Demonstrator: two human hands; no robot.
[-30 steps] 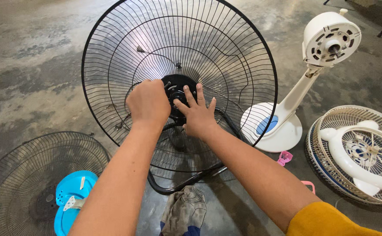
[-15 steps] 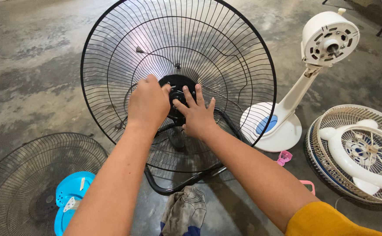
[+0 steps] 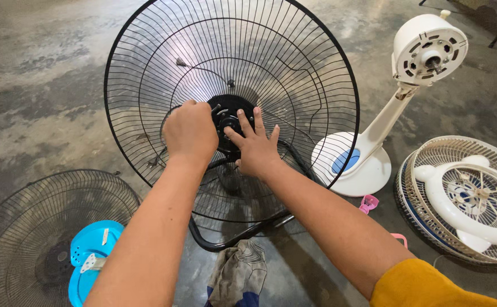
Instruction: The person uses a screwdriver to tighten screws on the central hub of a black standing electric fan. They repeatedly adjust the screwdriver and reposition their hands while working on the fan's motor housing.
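Both hands meet at the hub [image 3: 230, 122] of the stiff, springy wire fan guard [image 3: 231, 108]: left hand [image 3: 190, 133] clenched on it, right hand [image 3: 256, 148] spread flat just beside.

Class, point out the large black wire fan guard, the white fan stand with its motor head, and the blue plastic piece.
Large black wire fan guard [image 3: 294, 62], head view, upper wires.
White fan stand [image 3: 353, 170], head view, round base.
Blue plastic piece [image 3: 89, 250], head view, upper face.
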